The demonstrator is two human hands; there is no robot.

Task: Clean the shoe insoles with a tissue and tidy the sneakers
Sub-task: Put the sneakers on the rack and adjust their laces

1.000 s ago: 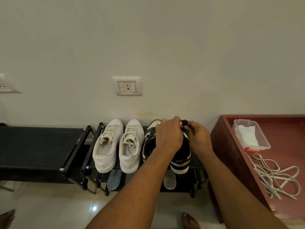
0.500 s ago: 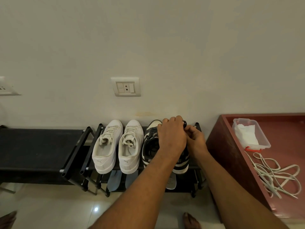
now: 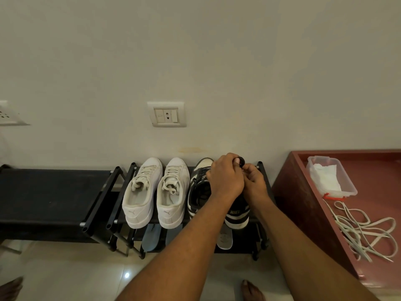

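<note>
- The black-and-white Nike sneaker [image 3: 237, 213] sits at the right end of the shoe rack [image 3: 261, 169], on the top shelf. Its heel hangs over the front edge, as it did a second ago.
- The hands have changed. They have drawn closer together over the sneaker's toe end, by the rack's back edge.
- My reading is that the lace work on this shoe is at its last stage, so this is the tidying part of the task rather than the wiping.
- The left hand [image 3: 225, 177] lies knuckles-up across the shoe, its fingers curled and pinching a small black loop, apparently the black lace [image 3: 240, 161].
- The right hand [image 3: 255, 184] is tucked against the left, its fingers bent onto the same lace.
- The sneaker's mate [image 3: 198, 192] stands just left of it, followed by the white Puma sneakers [image 3: 142, 192].
- Insoles [image 3: 152, 236] lie on the shelf below.
- Tissue [image 3: 324, 177] waits in a clear box on the red-brown top at right.
</note>
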